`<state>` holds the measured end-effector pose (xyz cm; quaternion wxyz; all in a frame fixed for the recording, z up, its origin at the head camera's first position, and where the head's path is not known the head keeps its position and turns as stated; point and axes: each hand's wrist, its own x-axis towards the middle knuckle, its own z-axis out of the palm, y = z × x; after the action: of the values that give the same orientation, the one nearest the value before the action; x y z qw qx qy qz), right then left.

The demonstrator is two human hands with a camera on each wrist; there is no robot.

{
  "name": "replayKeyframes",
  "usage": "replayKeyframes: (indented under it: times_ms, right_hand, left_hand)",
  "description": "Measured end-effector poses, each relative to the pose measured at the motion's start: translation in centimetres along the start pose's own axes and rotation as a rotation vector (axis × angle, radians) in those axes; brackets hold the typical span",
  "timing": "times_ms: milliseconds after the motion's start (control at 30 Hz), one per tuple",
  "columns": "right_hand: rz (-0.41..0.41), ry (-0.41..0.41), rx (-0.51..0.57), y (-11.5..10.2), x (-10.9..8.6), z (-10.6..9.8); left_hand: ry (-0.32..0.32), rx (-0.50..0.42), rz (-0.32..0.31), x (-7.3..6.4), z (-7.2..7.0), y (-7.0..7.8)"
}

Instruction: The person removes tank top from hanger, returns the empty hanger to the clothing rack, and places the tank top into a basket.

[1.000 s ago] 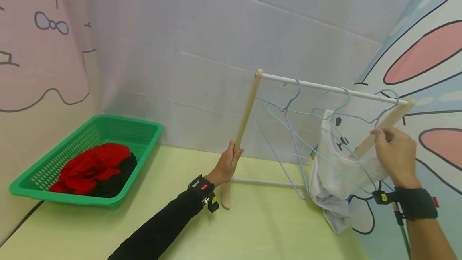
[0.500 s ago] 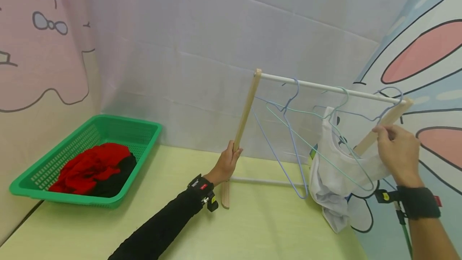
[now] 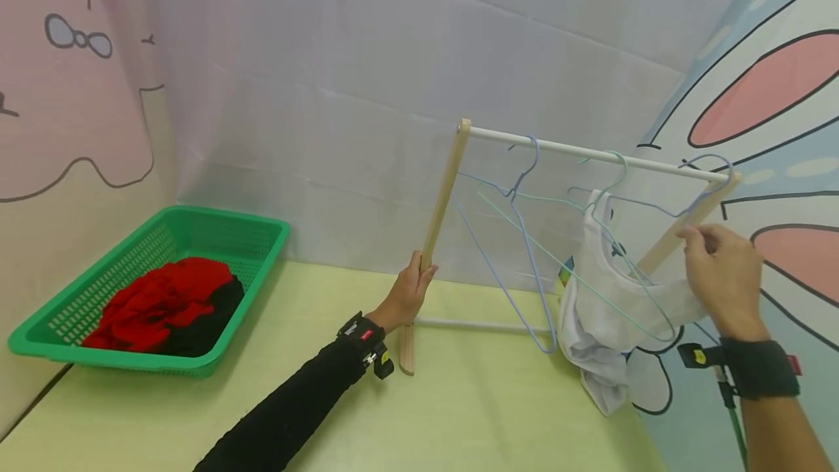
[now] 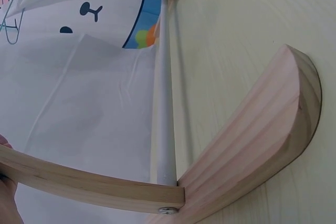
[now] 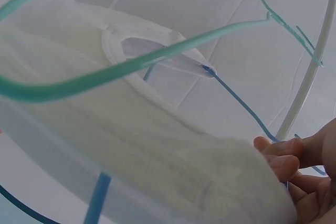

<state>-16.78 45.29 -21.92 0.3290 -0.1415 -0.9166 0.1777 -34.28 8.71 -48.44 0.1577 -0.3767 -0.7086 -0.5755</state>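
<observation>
My left hand (image 3: 406, 293) grips the left wooden post (image 3: 447, 195) of a small clothes rack, low down. My right hand (image 3: 724, 279) pinches a blue wire hanger (image 3: 710, 157) near its neck, at the right end of the rack's white rod (image 3: 570, 148). A white garment (image 3: 593, 323) hangs on this hanger; its left shoulder is over one arm, seen in the right wrist view where the blue wire (image 5: 239, 98) enters the cloth (image 5: 157, 145). The garment's right side is partly hidden behind my right hand.
A mint-green hanger (image 3: 557, 250) hangs in front of the garment, and another blue hanger (image 3: 521, 231) is farther left on the rod. At the left, a green basket (image 3: 262, 268) holds red cloth (image 3: 167, 290) and black cloth (image 3: 203, 326). Curtains stand behind and on both sides.
The right hand has shifted slightly rightward relative to the rack, and the hook of the pinched blue hanger has moved toward the rod's end. The left hand keeps its grip; the view has turned slightly.
</observation>
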Motion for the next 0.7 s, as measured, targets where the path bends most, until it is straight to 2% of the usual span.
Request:
replayKeyframes:
  times_ms: [467,700]
  right_hand:
    - [0.014,0.010,-0.020,0.1,-1.2,-1.1]
    - [0.023,0.024,-0.020,0.3,-1.9,-1.6]
  left_hand:
    - [0.033,0.008,0.027,-0.1,0.3,-0.3]
    - [0.018,0.003,0.025,-0.1,0.2,-0.3]
